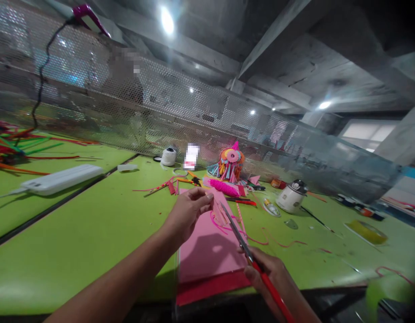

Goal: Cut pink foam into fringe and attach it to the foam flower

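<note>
My left hand (190, 211) is raised over the pink paper sheets (210, 260), thumb and fingers pinched on a small pink paper piece (220, 213) that hangs in narrow strips. In my right hand (274, 273) is a pair of red-handled scissors (239, 237), their long metal blades pointing up and away toward that piece. The blade tips are close to the strips; whether they touch I cannot tell. A bright pink cord (252, 237) curls on the sheets beneath. Darker red paper (210, 287) shows under their near edge.
Behind the sheets lie a magenta yarn bundle (224, 187) and a colourful tasselled ornament (232, 161). A white pot (291, 196) stands to the right, a thread spool (168, 156) at the back. A white power strip (62, 179) lies left. A perforated metal screen (180, 112) borders the green table.
</note>
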A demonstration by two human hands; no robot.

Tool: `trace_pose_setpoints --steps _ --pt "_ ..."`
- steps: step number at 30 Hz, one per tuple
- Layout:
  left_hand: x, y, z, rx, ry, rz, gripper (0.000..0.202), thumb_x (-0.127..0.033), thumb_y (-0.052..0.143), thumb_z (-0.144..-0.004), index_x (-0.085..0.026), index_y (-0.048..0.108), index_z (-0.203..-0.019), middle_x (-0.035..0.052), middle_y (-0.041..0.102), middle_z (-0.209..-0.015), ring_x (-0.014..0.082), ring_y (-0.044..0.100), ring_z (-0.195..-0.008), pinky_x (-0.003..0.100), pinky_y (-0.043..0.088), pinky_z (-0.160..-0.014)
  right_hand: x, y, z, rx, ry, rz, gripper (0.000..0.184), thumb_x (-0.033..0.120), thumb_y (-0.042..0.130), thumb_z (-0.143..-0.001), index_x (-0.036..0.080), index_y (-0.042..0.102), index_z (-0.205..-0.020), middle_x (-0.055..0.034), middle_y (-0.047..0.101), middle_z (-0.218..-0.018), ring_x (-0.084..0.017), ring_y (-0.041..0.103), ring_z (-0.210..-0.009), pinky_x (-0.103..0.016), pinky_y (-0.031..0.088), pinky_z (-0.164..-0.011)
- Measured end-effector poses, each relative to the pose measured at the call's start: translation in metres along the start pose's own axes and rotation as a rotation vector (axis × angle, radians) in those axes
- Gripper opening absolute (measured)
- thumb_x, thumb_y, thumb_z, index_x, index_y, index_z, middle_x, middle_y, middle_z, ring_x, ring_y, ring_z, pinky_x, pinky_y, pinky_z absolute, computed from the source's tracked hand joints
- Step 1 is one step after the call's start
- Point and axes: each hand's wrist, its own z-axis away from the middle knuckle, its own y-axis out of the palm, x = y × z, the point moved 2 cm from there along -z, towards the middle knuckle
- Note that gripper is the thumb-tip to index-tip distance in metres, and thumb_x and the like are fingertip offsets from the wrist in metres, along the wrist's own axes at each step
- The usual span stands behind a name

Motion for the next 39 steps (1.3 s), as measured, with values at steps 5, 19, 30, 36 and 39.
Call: trace_pose_setpoints --steps 5,19,30,36,39 --pt "-0.0012 0.0011 0.0010 0.001 -0.011 -0.011 0.010 -0.016 0.070 -0.065 -0.013 0.060 -0.065 0.0000 0.059 -0.065 0.0089 0.055 -0.061 0.025 0.047 -0.067 0.0006 0.0015 0.0000 -0.014 0.028 0.002 0.052 0.058 0.045 -0.078 0.013 0.066 -0.096 0.0003 0.050 -0.058 -0.011 0.041 -0.050 -0.021 0.037 -0.049" --pt "-0.0014 0.0008 0.0007 0.037 -0.020 -0.090 0.011 -0.020 0.069 -0.067 -0.013 0.060 -0.068 0.0000 0.058 -0.064 0.0088 0.054 -0.060 0.024 0.047 -0.064 -0.0036 -0.0018 0.0019 -0.051 -0.043 0.118 0.047 0.051 0.047 -0.080 0.012 0.067 -0.096 -0.0003 0.053 -0.057 -0.011 0.043 -0.048 -0.020 0.040 -0.049" --pt "0.0000 0.0008 0.0025 0.041 -0.038 -0.107 0.010 -0.019 0.068 -0.068 -0.012 0.060 -0.068 -0.0004 0.058 -0.064 0.0080 0.054 -0.059 0.023 0.047 -0.064 -0.0032 0.0006 -0.0009 -0.061 -0.051 0.089 0.048 0.054 0.048 -0.077 0.013 0.066 -0.095 -0.0031 0.057 -0.066 -0.015 0.050 -0.058 -0.021 0.042 -0.053" --pt "-0.0004 0.0027 0.0036 0.034 -0.040 -0.123 0.011 -0.019 0.069 -0.066 -0.012 0.061 -0.069 0.0007 0.059 -0.067 0.0085 0.055 -0.061 0.024 0.046 -0.065 -0.0036 0.0006 -0.0050 -0.027 -0.050 0.105 0.048 0.053 0.045 -0.079 0.013 0.064 -0.097 -0.0007 0.052 -0.060 -0.013 0.045 -0.052 -0.020 0.039 -0.049" --pt "-0.0014 0.0033 0.0045 0.029 -0.034 -0.131 0.011 -0.020 0.070 -0.066 -0.012 0.062 -0.068 0.0006 0.059 -0.066 0.0086 0.054 -0.061 0.024 0.046 -0.065 -0.0054 0.0012 -0.0067 -0.009 -0.027 0.084 0.049 0.054 0.046 -0.079 0.013 0.064 -0.099 -0.0009 0.053 -0.060 -0.013 0.045 -0.051 -0.021 0.038 -0.048"
